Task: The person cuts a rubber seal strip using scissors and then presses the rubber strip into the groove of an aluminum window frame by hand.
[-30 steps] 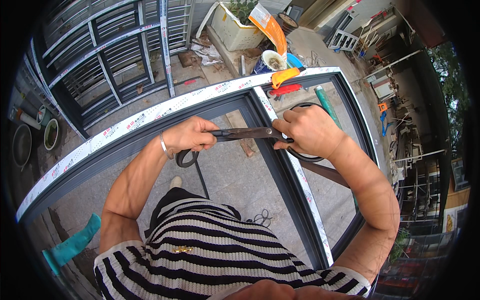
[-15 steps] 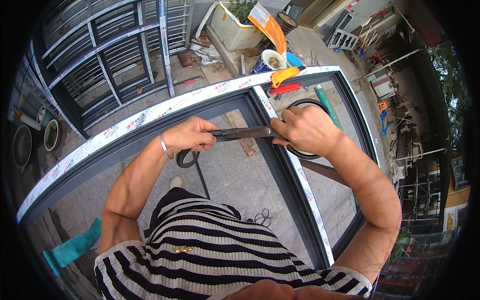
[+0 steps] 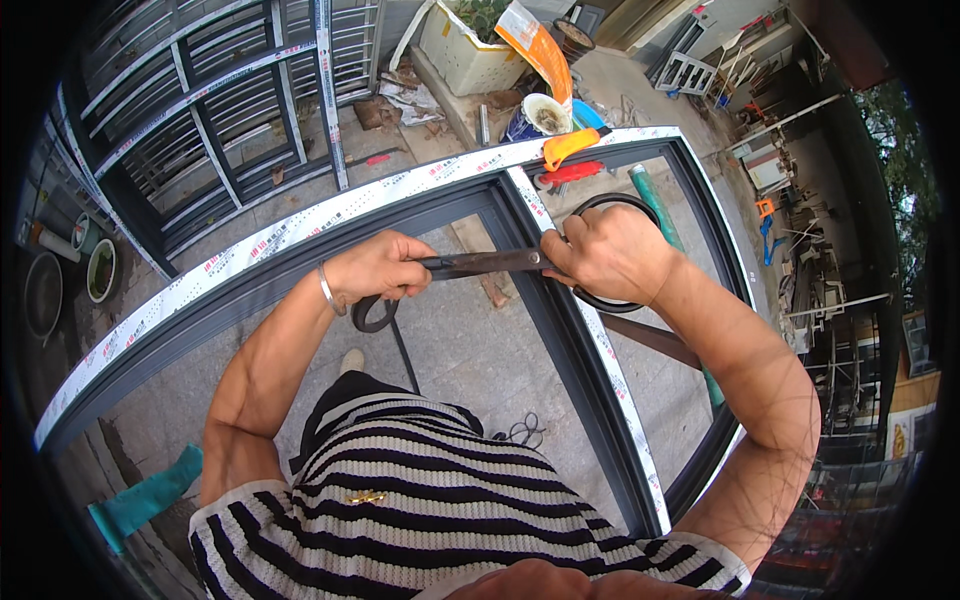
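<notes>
My right hand (image 3: 612,252) is closed on a pair of scissors (image 3: 495,262), its big black handle loops showing above and below the fist. The dark blades point left and look closed. At their tips, my left hand (image 3: 382,272) pinches a thin black strip (image 3: 372,314) that looks like rubber sealing. Below that hand the strip curls in a loop and a length hangs down. Whether the blades touch the strip is hidden by my left fingers. Both hands are above a large dark grey window frame (image 3: 560,345) covered partly with white printed film.
On the frame's far edge lies an orange-yellow tool (image 3: 572,148), with a red-handled tool (image 3: 572,173) beside it. A bucket (image 3: 545,117) and a white planter box (image 3: 465,50) stand beyond. Barred metal frames (image 3: 200,110) lean at the far left. Green rolls (image 3: 150,495) lie on the floor.
The scissor blades, slightly apart before, now look closed together. My right elbow has shifted a little outward to the right; my left hand has hardly moved.
</notes>
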The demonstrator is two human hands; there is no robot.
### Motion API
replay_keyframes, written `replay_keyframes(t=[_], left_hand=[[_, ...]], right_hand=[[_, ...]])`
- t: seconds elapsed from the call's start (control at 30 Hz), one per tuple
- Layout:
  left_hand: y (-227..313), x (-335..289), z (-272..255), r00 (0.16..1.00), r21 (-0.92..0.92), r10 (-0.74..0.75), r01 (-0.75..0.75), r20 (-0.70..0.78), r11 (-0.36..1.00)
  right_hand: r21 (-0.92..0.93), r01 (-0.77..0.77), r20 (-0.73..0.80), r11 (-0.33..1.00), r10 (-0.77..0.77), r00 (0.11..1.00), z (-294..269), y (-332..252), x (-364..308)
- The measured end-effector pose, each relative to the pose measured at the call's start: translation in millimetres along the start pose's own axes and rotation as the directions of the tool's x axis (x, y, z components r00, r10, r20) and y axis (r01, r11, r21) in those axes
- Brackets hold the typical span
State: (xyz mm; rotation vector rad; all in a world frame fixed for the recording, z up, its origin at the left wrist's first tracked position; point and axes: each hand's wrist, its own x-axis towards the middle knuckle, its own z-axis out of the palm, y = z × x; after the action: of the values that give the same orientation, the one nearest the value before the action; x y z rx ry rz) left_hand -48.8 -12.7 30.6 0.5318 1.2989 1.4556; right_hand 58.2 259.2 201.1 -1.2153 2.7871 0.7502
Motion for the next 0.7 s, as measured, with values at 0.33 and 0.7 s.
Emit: replay_keyframes(t=[0.33,0.7], left_hand=[[2,-1,-3,1.000,0.018,-0.005,0.005,0.002,1.000],[-2,-7,5,0.997,-0.064,0.008,-0.003,0.081,0.998]], right_hand=[[-0.037,0.067,-0.011,0.997,-0.068,0.998,3,7,3],[0.087,-0.292,-0.017,0.952,0.295,0.955,-3,-23,-29]])
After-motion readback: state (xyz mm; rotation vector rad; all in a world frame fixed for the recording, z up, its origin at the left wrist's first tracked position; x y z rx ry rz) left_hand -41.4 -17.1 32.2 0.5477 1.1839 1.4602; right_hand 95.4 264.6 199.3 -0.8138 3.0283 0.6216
